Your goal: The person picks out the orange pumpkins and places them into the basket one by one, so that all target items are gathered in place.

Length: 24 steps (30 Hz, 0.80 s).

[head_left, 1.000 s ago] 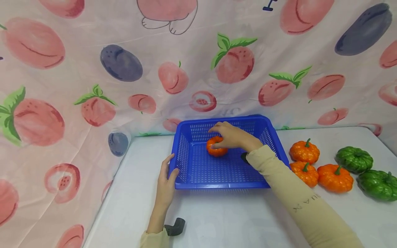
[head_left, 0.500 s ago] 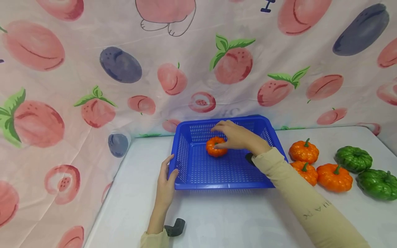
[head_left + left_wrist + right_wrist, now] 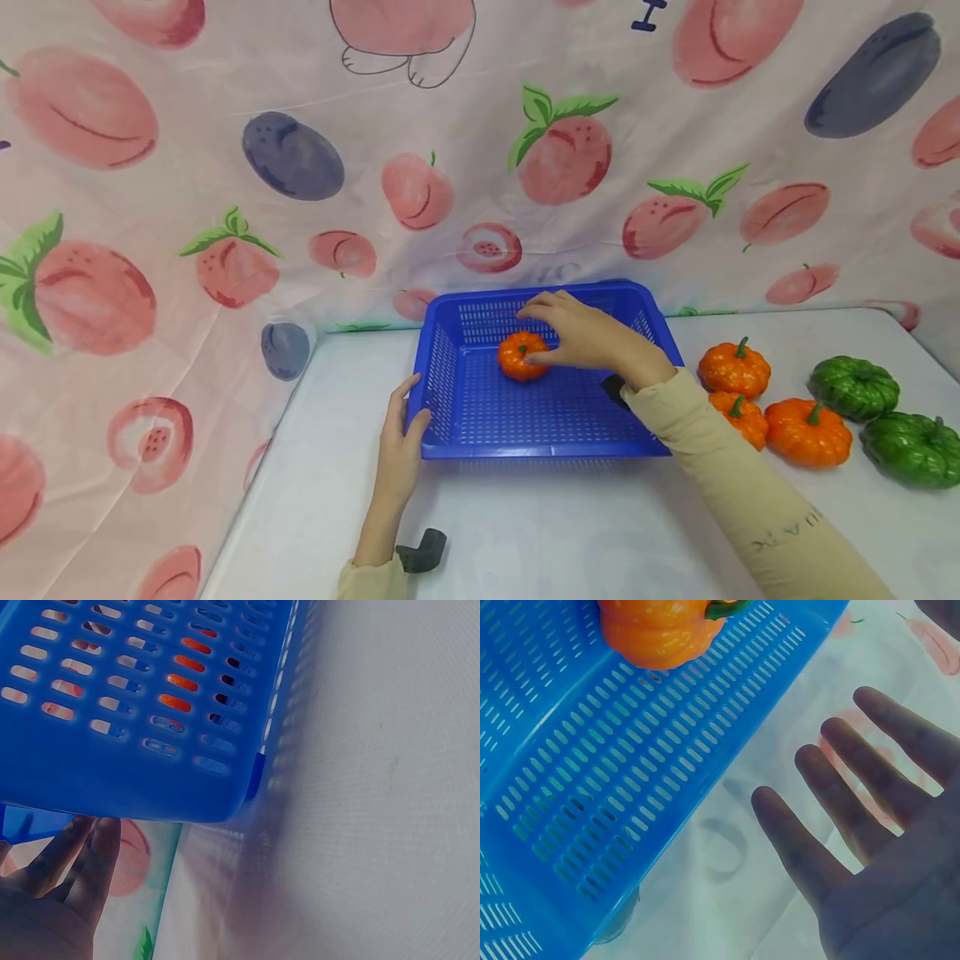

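A blue plastic basket (image 3: pixel 555 451) with slotted walls stands on the white table. Inside it, toward the back, a small orange pumpkin (image 3: pixel 517 358) with a green stem sits upright. My left hand (image 3: pixel 400 454) holds the basket's left rim, thumb over the edge and fingers on the outer side; the left wrist view shows fingertips (image 3: pixel 107 832) right below the rim. My right hand (image 3: pixel 592 336) hovers over the basket just right of the pumpkin, its thumb overlapping the pumpkin in the head view. In the right wrist view its fingers (image 3: pixel 802 847) are spread, apart from the pumpkin (image 3: pixel 664 634).
Right of the basket are three more orange pumpkins (image 3: pixel 808 433) and two green ones (image 3: pixel 855 387), partly behind the right sleeve. A fruit-print cloth (image 3: pixel 337 125) hangs behind and at the left. A dark wrist-camera piece (image 3: pixel 423 552) shows by the left wrist.
My right hand has drawn slightly to the right and opened away from the pumpkin, which stays in place in the basket. The left hand has not moved.
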Each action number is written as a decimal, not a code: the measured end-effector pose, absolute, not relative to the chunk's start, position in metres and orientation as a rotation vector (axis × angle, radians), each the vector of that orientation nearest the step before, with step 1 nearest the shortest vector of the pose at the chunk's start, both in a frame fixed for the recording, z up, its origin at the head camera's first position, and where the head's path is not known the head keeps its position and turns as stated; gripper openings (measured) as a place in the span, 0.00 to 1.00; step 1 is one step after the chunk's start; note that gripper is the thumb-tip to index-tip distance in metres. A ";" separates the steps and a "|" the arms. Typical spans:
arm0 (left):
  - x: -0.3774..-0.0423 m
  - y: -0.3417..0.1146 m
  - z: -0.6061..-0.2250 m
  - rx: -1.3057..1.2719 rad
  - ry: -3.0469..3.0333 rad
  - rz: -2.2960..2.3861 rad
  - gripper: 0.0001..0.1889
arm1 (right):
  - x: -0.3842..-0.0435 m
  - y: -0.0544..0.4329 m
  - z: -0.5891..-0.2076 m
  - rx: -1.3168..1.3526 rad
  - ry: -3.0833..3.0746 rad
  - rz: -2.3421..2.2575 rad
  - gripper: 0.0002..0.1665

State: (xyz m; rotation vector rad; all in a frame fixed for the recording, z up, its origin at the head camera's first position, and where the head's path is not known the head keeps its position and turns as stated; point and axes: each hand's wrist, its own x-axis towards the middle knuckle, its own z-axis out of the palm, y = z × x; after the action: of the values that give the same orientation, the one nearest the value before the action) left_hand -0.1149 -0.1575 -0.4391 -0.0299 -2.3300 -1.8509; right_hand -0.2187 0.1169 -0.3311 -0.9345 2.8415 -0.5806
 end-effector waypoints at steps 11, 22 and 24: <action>-0.115 -0.159 -0.441 -0.041 -2.331 -1.855 0.26 | -0.207 0.127 -0.331 -0.944 2.885 -0.547 0.39; -0.115 -0.159 -0.441 -0.039 -2.315 -1.884 0.26 | -0.196 0.143 -0.329 -0.877 2.907 -0.562 0.42; -0.116 -0.159 -0.440 -0.040 -2.313 -1.885 0.26 | -0.194 0.146 -0.328 -0.882 2.913 -0.567 0.42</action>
State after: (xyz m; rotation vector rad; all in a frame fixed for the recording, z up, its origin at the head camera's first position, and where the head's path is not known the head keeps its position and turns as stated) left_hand -0.1155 -0.1588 -0.4405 -0.0402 -2.3132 -1.8848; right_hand -0.1940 0.1465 -0.3281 -0.8820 2.9129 -0.5672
